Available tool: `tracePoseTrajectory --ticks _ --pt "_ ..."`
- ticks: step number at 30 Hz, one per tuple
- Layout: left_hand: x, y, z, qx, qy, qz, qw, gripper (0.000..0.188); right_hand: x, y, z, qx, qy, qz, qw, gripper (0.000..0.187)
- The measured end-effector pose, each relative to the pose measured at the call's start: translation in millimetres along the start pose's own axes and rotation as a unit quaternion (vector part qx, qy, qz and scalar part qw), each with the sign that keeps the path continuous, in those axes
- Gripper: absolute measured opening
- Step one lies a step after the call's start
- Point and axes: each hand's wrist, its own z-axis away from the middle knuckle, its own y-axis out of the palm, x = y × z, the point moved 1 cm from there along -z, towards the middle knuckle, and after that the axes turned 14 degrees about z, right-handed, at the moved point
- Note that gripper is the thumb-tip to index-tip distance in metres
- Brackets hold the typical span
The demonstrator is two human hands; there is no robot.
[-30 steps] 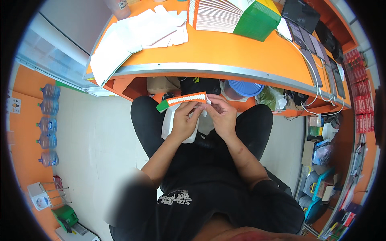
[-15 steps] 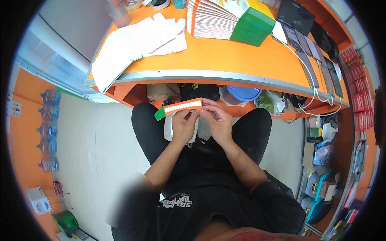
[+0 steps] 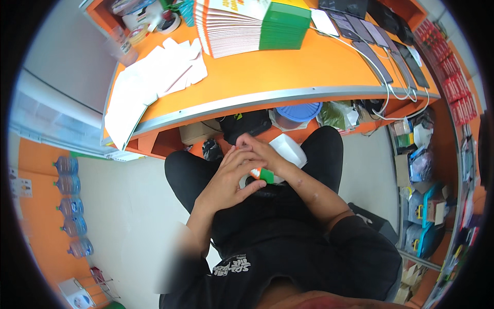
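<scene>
The paper box (image 3: 267, 176) sits between the person's knees (image 3: 327, 147), under the left hand (image 3: 226, 180) and the overlapping right hand (image 3: 263, 153); whether either's fingers clamp it, I can't tell from here. Hard pressing could crease it; a loose hold might drop it.

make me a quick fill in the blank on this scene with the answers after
The stack stands on the ____ desk.
The phones lie to the stack's ____.
The tub under the desk has a ____ lid.
The carton at the left hand has a ____ end beside its orange part.

Missing words: orange; right; blue; green
</scene>
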Motion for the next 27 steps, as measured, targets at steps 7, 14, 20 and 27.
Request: tracePoseTrajectory --ticks 7,14,20,27 --pt "63.0 10.5 31.1 -0.208 -0.193 0.128 0.95 0.018 2.8 -8.8 32.2 0.058 0.15 -0.244 0.956 0.022" --pt "73.0 26.5 32.5 -0.331 -0.218 0.319 0.861 0.023 27.1 0.2 37.3 -0.118 0.098 -0.016 0.988 0.015" --pt "77.5 13.1 35.5 -0.268 -0.314 0.245 0.877 0.023 23.7 9.5 33.0 -0.201 -0.069 0.159 0.964 0.011" --pt "61.3 0.7 27.0 -0.152 -0.206 0.088 0.963 0.025 17.1 8.4 29.2 -0.19 -0.094 0.151 0.965 0.011"
